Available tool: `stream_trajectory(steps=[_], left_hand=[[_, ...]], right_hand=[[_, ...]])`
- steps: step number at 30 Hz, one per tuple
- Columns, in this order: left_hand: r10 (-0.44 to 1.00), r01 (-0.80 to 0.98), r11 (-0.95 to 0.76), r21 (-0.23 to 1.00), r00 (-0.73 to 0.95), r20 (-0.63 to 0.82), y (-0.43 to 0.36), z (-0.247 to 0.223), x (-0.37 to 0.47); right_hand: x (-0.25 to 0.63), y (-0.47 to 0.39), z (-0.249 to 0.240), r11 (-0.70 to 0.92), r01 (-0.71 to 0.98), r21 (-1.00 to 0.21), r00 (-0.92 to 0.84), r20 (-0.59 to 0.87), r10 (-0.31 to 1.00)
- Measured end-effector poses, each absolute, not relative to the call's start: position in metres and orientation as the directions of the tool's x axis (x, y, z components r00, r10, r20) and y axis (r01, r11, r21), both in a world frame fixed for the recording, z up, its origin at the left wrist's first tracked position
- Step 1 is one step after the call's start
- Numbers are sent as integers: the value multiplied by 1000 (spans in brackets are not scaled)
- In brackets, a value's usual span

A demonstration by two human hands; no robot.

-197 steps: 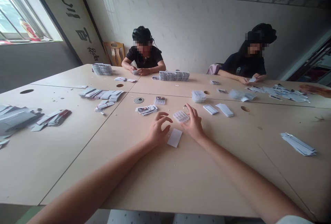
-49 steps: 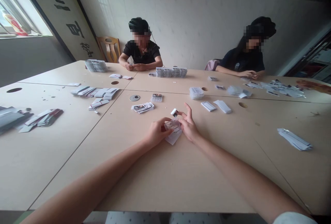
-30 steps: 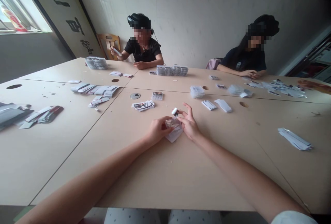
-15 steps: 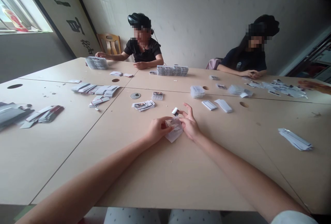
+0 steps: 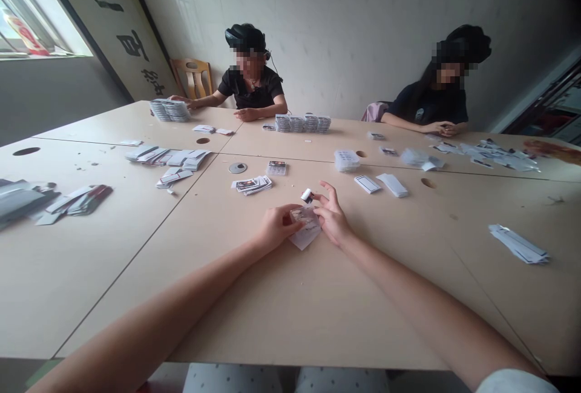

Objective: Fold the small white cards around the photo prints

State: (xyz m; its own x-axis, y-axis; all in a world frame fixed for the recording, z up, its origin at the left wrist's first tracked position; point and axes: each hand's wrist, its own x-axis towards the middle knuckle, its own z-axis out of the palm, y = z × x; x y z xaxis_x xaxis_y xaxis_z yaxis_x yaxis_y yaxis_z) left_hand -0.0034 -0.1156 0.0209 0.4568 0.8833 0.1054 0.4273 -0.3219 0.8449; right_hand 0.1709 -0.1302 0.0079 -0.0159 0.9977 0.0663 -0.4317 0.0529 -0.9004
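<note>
A clear plastic case [image 5: 299, 216] is held low over the table, its near-left edge pinched at nine o'clock between thumb and fingers of the left hand [image 5: 280, 224]. The right hand [image 5: 333, 216] is half open at three o'clock, one finger raised; a small white-and-dark piece [image 5: 307, 195] appears gripped at its fingertips, towards twelve. A white paper slip [image 5: 304, 240] is seen at six; whether it is held cannot be told. If the left pinch were loosened, the case could be dropped; by a careless sweep towards ten, the printed cards [image 5: 252, 185] could be scattered.
</note>
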Motion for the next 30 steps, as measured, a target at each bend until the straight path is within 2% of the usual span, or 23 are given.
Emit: stream_trajectory(steps=[2, 5, 7, 9, 14, 20, 25, 30], left_hand=[[881, 351, -277, 894, 464, 91, -113, 19, -3], [881, 139, -137, 981, 470, 57, -110, 16, -2], [889, 3, -20, 1000, 459, 17, -109, 15, -2], [900, -61, 67, 996, 435, -34, -109, 17, -2], [918, -53, 128, 990, 384, -98, -111, 25, -4], [918, -66, 133, 989, 385, -98, -111, 26, -3], [912, -87, 142, 986, 398, -97, -111, 27, -3], [901, -120, 140, 983, 427, -76, -113, 27, -3]], right_hand=[[171, -130, 7, 59, -432, -900, 6, 63, 998], [171, -128, 5, 111, -434, -894, 109, 70, 992], [172, -125, 3, 167, -410, -897, 188, 95, 977], [173, -123, 1, 206, -354, -912, 245, 122, 962], [175, -118, -3, 234, -199, -952, 263, 178, 948], [175, -120, -3, 205, -135, -969, 289, 159, 944], [175, -123, 3, 130, -257, -958, 236, 68, 969], [173, -127, 6, 68, -377, -924, 30, 61, 998]])
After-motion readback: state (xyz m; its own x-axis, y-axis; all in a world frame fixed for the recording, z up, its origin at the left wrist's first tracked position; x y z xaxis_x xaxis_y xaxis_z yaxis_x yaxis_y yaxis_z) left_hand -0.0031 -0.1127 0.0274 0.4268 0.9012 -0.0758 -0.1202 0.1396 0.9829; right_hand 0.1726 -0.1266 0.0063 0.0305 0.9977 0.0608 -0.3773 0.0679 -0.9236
